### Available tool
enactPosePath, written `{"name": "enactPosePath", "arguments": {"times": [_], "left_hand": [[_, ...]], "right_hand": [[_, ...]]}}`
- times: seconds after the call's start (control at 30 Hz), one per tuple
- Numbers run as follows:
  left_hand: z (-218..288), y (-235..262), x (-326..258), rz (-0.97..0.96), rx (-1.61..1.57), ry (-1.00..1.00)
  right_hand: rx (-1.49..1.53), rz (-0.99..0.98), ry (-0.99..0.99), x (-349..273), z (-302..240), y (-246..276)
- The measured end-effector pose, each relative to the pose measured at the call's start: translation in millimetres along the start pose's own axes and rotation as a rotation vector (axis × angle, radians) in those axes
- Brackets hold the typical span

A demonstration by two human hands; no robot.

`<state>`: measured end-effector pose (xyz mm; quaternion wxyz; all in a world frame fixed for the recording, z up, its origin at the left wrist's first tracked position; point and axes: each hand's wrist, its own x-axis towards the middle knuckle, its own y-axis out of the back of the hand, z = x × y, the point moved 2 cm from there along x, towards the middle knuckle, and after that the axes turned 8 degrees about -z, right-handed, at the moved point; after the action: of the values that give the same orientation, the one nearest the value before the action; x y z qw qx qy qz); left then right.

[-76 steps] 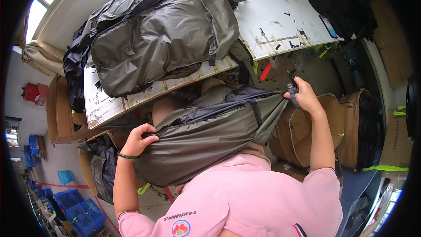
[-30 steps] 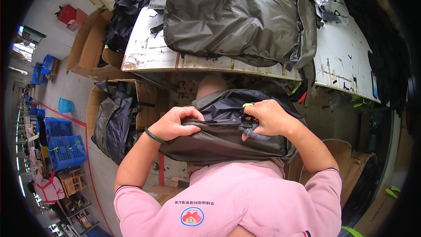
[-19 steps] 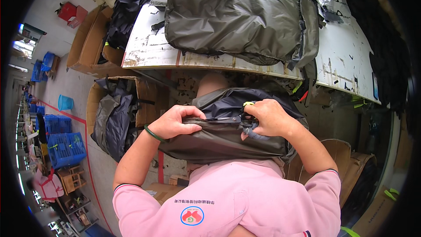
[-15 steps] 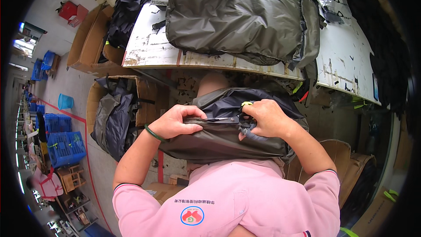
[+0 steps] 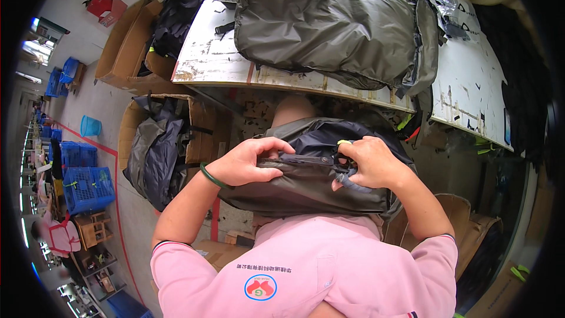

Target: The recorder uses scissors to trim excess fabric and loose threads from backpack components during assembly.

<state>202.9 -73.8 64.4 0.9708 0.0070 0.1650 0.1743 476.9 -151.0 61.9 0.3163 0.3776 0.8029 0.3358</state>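
A bag (image 5: 294,191) of olive and dark navy fabric lies across my lap. My left hand (image 5: 250,162), a dark green bangle at its wrist, grips the bag's upper edge, thumb on the near side and fingers beyond it. Closed around the handles of dark scissors (image 5: 325,159) is my right hand (image 5: 374,162). Their handles look wrapped in grey-blue cloth with a yellow-green bit on top. The blades point left along the bag's edge, towards my left fingertips; whether they touch the fabric I cannot tell.
Ahead, a large olive bag (image 5: 329,26) lies on a worn white table (image 5: 212,62). Cardboard boxes stand at the left, one holding a dark bag (image 5: 156,150). Blue crates (image 5: 88,191) and a blue bucket (image 5: 90,125) are farther left. Another cardboard box (image 5: 456,212) sits at my right.
The view has shifted slightly. The scissor blades look darker and turned a little, and my left finger and thumb sit slightly farther apart. Both hands keep their holds.
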Motion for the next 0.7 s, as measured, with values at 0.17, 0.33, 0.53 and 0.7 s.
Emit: {"name": "enactPosePath", "arguments": {"times": [0.17, 0.33, 0.53, 0.7], "left_hand": [[10.2, -7.1, 0.2, 0.029, 0.127, -0.006], [13.1, -8.3, 0.1, 0.027, 0.149, -0.003], [12.2, -8.7, -1.3, 0.035, 0.191, -0.028], [11.5, -9.1, -0.6, 0.037, 0.192, -0.046]], "right_hand": [[-0.024, -0.14, -0.012, 4.6, -13.0, 9.0], [-0.035, -0.127, 0.002, 4.6, -13.2, 5.2], [-0.126, -0.086, 0.004, 3.2, -9.3, -4.3], [-0.09, -0.008, 0.018, 0.4, -5.2, -5.1]]}}
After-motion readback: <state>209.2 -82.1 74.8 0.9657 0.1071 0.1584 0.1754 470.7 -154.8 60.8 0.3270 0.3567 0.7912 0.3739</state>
